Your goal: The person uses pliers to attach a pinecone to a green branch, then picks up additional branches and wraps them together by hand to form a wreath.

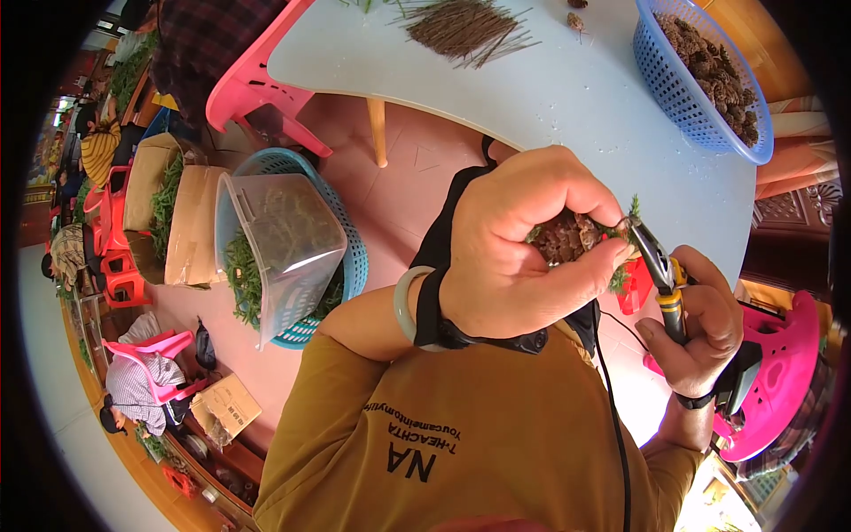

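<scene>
Between the thumb and curled fingers of my left hand [519,244] is a brown pine cone [566,238] trimmed with green sprigs. Its far side is hidden by the fingers. My right hand [700,328] grips pliers [660,270] with yellow and black handles. The metal jaws reach the cone's end beside my left fingertips; I cannot make out what they pinch. A green sprig [635,209] sticks up beside the jaws. Just below them shows a red ribbon-like piece [633,288], and I cannot tell whether it is attached to the cone.
On the pale table [603,115] lie a pile of thin brown sticks [465,31] and a blue basket [700,115] of pine cones. To my left stand a clear plastic bin [288,257] in a teal basket and a cardboard box [191,226] with greenery. Pink chairs [780,372] flank me.
</scene>
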Demonstrator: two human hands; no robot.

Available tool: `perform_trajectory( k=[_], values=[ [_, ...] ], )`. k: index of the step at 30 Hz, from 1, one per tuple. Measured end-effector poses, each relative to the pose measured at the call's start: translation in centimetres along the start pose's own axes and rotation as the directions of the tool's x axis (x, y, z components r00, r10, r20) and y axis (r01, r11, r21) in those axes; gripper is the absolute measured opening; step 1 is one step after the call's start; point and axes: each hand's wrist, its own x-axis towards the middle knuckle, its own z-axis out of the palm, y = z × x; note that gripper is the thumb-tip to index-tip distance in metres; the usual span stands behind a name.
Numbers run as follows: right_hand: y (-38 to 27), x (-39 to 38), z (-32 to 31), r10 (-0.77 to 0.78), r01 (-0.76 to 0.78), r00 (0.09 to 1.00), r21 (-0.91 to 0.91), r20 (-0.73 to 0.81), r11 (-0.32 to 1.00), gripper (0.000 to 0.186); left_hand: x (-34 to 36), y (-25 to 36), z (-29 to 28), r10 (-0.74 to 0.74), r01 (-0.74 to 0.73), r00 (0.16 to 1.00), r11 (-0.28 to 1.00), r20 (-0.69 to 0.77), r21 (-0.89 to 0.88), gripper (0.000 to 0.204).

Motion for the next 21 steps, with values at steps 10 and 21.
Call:
perform_trajectory(
  k=[10, 21],
  values=[
    [0.38, 0.78, -0.41, -0.018, 0.017, 0.999, 0.027, 0.043, 1.000, 0.028, -0.04, 0.25, -0.20, -0.201, 0.214, 0.977, 0.941, 0.077, -0.264, 0.020],
    [0.53, 0.69, -0.54, -0.025, 0.027, 0.998, -0.050, 0.051, 0.998, 0.029, -0.03, 0.05, 0.13, -0.220, 0.239, 0.971, 0.930, 0.099, -0.278, 0.019]
  ],
)
